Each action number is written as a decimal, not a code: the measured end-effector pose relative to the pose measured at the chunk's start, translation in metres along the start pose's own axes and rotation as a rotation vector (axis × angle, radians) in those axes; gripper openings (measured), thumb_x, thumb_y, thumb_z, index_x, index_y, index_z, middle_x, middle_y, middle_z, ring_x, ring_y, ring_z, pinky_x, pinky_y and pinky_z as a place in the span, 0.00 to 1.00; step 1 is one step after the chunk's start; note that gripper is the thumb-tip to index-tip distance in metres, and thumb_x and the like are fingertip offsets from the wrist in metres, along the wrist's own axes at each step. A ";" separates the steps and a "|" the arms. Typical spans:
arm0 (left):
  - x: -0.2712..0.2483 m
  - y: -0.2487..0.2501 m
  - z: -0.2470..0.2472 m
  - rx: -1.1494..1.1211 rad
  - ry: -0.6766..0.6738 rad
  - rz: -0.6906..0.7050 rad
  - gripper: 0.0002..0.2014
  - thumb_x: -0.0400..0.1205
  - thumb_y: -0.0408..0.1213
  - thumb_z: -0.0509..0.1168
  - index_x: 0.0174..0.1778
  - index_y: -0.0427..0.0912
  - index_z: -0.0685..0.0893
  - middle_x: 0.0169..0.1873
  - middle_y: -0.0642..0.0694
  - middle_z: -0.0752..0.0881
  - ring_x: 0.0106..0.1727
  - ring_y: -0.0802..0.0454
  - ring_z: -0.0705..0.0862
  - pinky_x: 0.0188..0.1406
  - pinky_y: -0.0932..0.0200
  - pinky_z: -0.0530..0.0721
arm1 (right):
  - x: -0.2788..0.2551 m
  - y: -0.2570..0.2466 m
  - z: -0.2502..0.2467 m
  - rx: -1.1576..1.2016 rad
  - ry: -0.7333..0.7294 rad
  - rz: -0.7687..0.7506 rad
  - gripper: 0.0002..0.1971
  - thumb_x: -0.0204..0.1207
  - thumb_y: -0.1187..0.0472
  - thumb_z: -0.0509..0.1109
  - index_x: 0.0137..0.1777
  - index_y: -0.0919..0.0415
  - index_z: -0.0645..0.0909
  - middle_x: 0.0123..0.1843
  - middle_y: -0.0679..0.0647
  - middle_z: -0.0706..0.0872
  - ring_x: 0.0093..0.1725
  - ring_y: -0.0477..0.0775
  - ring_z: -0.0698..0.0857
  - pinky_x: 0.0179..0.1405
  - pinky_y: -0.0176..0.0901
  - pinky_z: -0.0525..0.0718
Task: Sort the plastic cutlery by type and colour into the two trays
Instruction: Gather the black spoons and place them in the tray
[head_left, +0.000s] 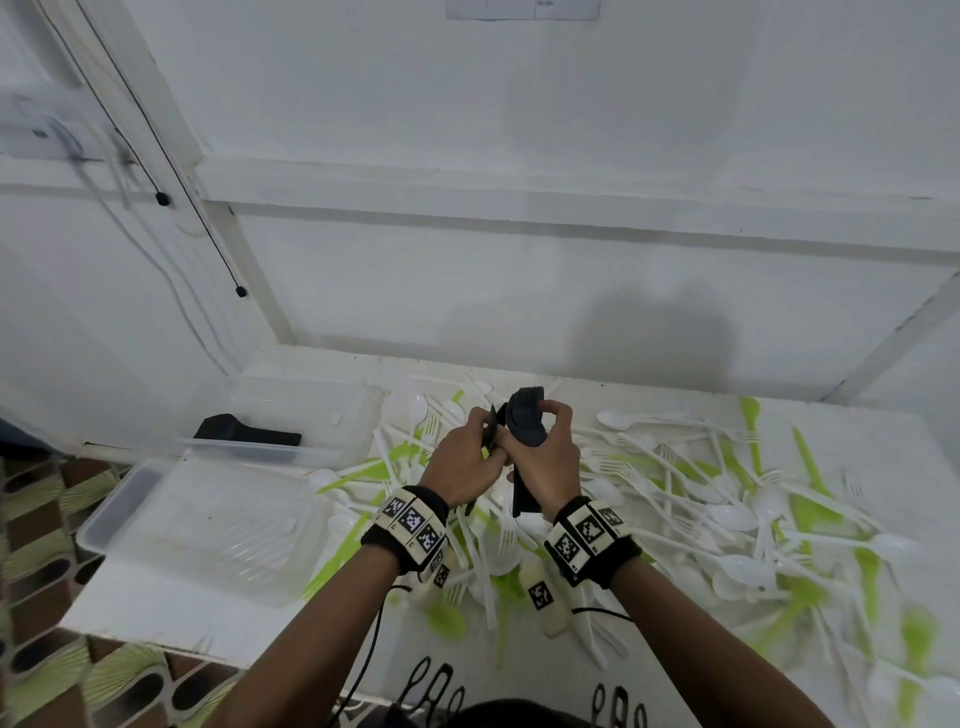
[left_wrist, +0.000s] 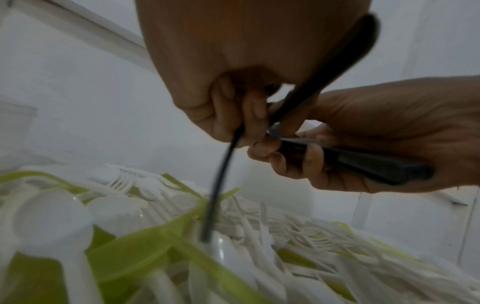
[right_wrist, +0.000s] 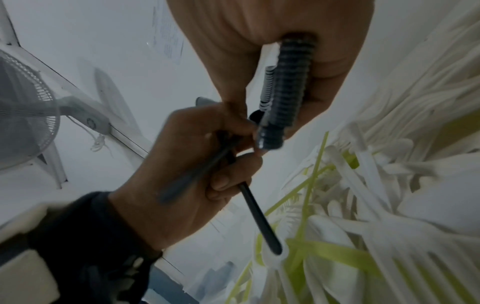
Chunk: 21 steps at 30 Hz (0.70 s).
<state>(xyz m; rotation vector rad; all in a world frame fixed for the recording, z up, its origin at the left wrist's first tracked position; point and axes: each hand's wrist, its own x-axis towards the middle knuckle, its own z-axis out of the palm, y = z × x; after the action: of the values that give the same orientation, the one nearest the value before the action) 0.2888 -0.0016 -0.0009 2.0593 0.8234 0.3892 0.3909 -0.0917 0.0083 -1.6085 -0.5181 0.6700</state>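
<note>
Left hand (head_left: 465, 457): your fingers curl round one loose black piece (left_wrist: 221, 185), its handle hanging below your knuckles; its type is not clear.
Right hand (head_left: 545, 462): you clamp a nested stack of black spoons (head_left: 527, 422), thumb and fingertips pressing the bowls above, handles jutting below your palm.
Handling: probably light, stiff, slick plastic; the stack may fan apart, so grip it mid-handle.
Pile (head_left: 727, 499): white and green cutlery lies beneath both hands.

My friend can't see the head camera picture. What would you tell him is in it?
Two hands meet above a pile of white and green plastic cutlery: the right hand grips a stack of black spoons, the left hand holds another black piece. Two clear trays sit left.
</note>
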 end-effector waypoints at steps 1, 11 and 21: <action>0.000 0.000 -0.002 -0.041 -0.026 0.005 0.12 0.79 0.43 0.62 0.55 0.44 0.75 0.38 0.49 0.86 0.35 0.53 0.83 0.39 0.51 0.84 | 0.000 0.001 -0.001 -0.011 0.004 -0.005 0.31 0.69 0.54 0.85 0.66 0.48 0.71 0.45 0.55 0.91 0.32 0.51 0.89 0.26 0.43 0.87; -0.003 0.010 -0.012 -0.530 -0.079 -0.197 0.12 0.83 0.31 0.54 0.61 0.43 0.64 0.36 0.41 0.72 0.23 0.55 0.67 0.26 0.60 0.67 | 0.001 0.006 -0.004 0.043 -0.036 -0.060 0.27 0.75 0.58 0.82 0.66 0.45 0.70 0.38 0.57 0.91 0.26 0.56 0.86 0.28 0.44 0.85; -0.004 -0.010 0.003 -0.180 0.100 -0.086 0.11 0.92 0.43 0.55 0.61 0.46 0.81 0.30 0.52 0.84 0.27 0.52 0.77 0.36 0.52 0.78 | -0.006 0.018 -0.005 -0.012 -0.016 -0.134 0.25 0.78 0.56 0.79 0.65 0.46 0.67 0.34 0.59 0.88 0.24 0.55 0.81 0.25 0.46 0.82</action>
<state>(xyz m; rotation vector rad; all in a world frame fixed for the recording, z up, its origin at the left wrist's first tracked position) 0.2832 -0.0017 -0.0104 1.8439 0.9007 0.5032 0.3892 -0.1020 -0.0079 -1.5654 -0.6369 0.5807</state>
